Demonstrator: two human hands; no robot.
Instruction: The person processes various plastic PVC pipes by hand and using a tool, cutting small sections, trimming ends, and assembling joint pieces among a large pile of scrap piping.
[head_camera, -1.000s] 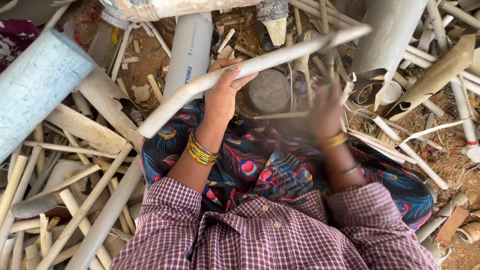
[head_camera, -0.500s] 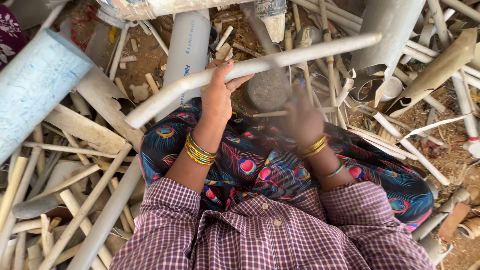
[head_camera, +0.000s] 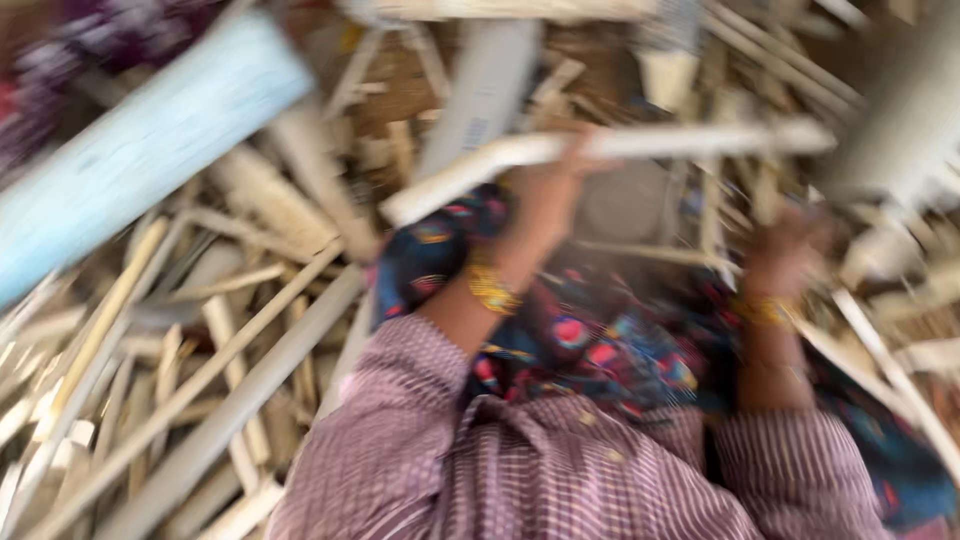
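Note:
The head view is heavily blurred. My left hand (head_camera: 548, 195) grips a long, pale, bent plastic pipe strip (head_camera: 640, 145) that lies across the view above my lap. My right hand (head_camera: 785, 250) is raised to the right over the scrap, below the strip's right part; its fingers are too blurred to read. Both wrists wear yellow bangles. My lap is covered by dark blue patterned cloth (head_camera: 600, 340), and I wear a checked purple shirt.
A thick pale blue pipe (head_camera: 140, 150) lies at the upper left. A grey pipe (head_camera: 485, 90) points away at top centre, another large grey pipe (head_camera: 905, 110) at the upper right. Several thin broken pipe strips (head_camera: 180, 380) cover the ground all around.
The view has swung, so my body now sits further right and lower in frame. My left hand still holds the strip. My right hand has moved out to the right.

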